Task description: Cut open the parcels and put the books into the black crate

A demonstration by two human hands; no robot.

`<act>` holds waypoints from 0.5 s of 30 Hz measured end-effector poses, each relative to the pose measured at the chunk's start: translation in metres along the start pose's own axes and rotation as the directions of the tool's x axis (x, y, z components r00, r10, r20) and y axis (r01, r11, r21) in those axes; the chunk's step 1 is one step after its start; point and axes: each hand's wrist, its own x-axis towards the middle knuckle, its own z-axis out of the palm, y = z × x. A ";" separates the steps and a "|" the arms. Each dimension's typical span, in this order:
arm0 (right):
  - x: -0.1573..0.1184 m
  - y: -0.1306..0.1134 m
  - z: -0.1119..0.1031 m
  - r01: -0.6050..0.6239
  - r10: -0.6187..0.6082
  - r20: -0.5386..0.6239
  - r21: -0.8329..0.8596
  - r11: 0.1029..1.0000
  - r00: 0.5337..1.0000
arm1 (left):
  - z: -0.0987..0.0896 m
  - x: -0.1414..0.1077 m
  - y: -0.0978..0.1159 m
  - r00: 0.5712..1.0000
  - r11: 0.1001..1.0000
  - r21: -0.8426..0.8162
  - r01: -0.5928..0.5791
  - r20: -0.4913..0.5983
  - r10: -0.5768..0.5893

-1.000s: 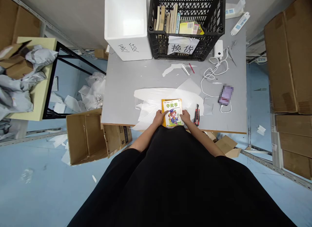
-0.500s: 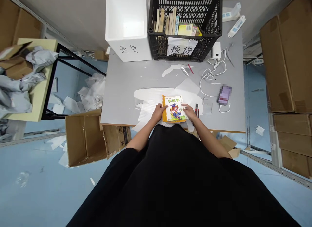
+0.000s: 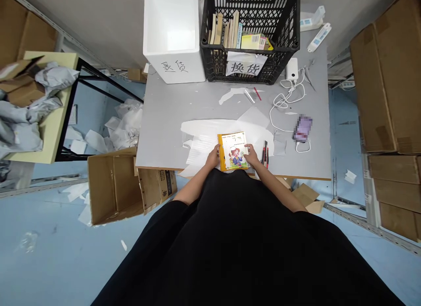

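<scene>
A small stack of children's books (image 3: 235, 149) is held between my hands close to my body, over the front edge of the table. The top cover is white with a cartoon child in blue, and glare washes out its title. An orange edge shows beneath it on the left. My left hand (image 3: 213, 158) grips the left side, its fingers partly hidden by the book. My right hand (image 3: 251, 156) is closed on the right side, thumb on the cover. White wrapping sheets (image 3: 200, 141) lie under and around the books. Utility knives (image 3: 265, 153) lie beside my right hand.
At the table's back stand a white bin (image 3: 176, 67) and a black crate (image 3: 250, 62) holding books. A phone (image 3: 302, 128) with a white cable (image 3: 279, 105) lies to the right. An open cardboard box (image 3: 113, 187) is on the left; parcels (image 3: 19, 126) lie on a side table.
The books have come slightly nearer my body and their tilt has changed, so the cover catches glare. My right hand has moved down and a little left with them.
</scene>
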 end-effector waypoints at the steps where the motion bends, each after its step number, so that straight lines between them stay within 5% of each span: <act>1: 0.000 0.002 0.002 -0.013 0.013 -0.011 -0.009 1.000 1.000 | 0.002 0.002 -0.003 0.999 0.999 -0.014 0.035 -0.013 -0.036; 8: -0.002 -0.003 0.006 -0.073 0.075 -0.029 0.053 0.996 0.997 | 0.014 0.015 -0.002 0.975 0.978 -0.049 0.204 -0.085 -0.207; 15: 0.009 -0.043 -0.005 -0.060 0.062 -0.005 0.208 0.976 0.998 | 0.008 0.025 0.030 0.965 0.913 -0.352 0.207 -0.079 -0.250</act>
